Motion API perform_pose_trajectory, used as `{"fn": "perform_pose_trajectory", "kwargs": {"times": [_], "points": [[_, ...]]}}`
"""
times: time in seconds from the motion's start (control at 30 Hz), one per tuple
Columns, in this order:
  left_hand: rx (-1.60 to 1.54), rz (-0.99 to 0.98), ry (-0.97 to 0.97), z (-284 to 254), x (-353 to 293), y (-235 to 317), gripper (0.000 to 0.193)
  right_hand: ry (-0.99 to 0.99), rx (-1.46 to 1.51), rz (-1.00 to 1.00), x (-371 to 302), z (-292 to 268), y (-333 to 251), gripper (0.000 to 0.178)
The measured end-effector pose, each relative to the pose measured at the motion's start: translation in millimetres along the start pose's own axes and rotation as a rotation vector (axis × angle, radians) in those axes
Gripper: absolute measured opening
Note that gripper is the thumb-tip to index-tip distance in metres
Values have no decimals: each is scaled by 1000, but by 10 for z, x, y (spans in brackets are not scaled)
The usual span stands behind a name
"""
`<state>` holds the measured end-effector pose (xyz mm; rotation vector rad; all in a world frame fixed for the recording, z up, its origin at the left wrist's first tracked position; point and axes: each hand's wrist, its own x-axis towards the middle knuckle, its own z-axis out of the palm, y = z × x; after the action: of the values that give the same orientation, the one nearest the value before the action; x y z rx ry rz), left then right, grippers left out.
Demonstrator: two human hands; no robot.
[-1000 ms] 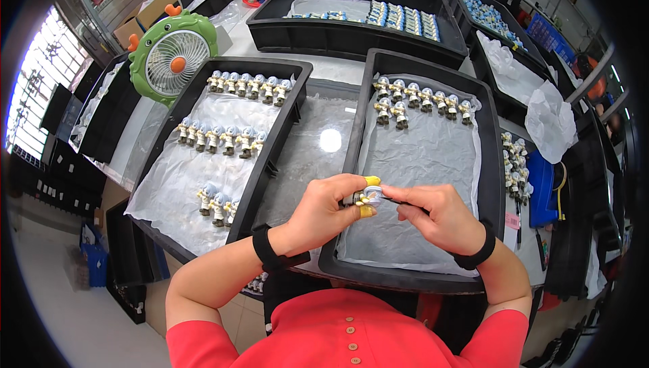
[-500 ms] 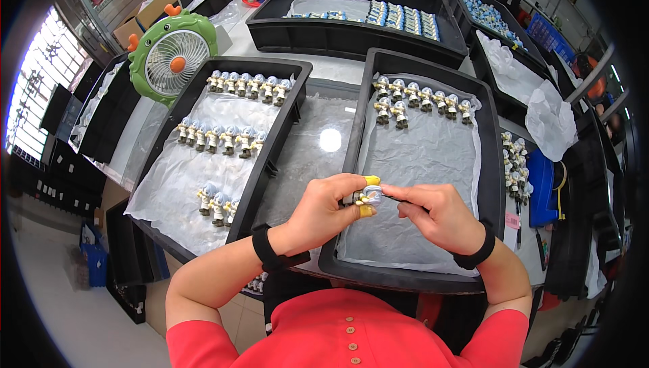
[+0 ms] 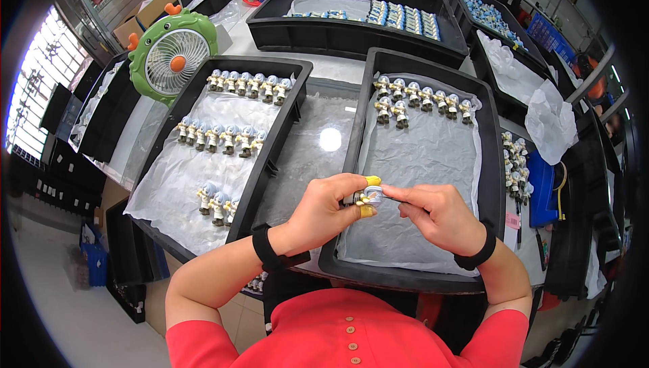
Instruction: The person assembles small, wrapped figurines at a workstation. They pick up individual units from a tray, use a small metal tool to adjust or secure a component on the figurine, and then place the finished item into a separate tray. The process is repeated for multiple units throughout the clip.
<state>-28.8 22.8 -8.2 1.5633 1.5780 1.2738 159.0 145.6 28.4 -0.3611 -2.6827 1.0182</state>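
Observation:
My left hand (image 3: 318, 209) pinches a small painted figurine (image 3: 372, 196) between thumb and forefinger, both tipped with yellow finger covers. The figurine lies sideways, its pale blue-white head toward my right hand (image 3: 443, 218). That hand is closed on a thin dark stick-like tool (image 3: 391, 198), whose tip meets or nearly meets the head; its exact kind is too small to make out. Both hands are above the near part of a black tray (image 3: 497, 165) lined with white paper. Similar figurines (image 3: 426, 100) stand in two rows at its far end.
Another paper-lined black tray (image 3: 150, 155) at left holds three groups of figurines. A green fan (image 3: 177, 57) stands behind it. More figurines (image 3: 516, 165) lie right of my tray, near a blue case (image 3: 543, 189). Across the table is a large black tray (image 3: 351, 38), with a co-worker beyond.
My hands and the figurine stay almost in place, with only a tiny shift. Beyond the far tray, the co-worker's hands have come closer together.

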Motion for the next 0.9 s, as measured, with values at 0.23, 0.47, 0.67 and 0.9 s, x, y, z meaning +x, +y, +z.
{"fn": "perform_pose_trajectory", "kwargs": {"times": [0.23, 0.47, 0.67, 0.9], "points": [[8, 10, 3, -4, -1, 10, 37, -7, 8, 5, -5, 12, 13, 39], [4, -4, -10, -10, 5, 26, 37, 14, 26, -3, -12, 19, 4, 39], [5, 17, 6, 2, -3, 7, 37, -19, -67, 3, 0, -14, -12, 38], [18, 24, 12, 4, 4, 15, 35, 27, 18, 13, -10, 5, -6, 37]]}}
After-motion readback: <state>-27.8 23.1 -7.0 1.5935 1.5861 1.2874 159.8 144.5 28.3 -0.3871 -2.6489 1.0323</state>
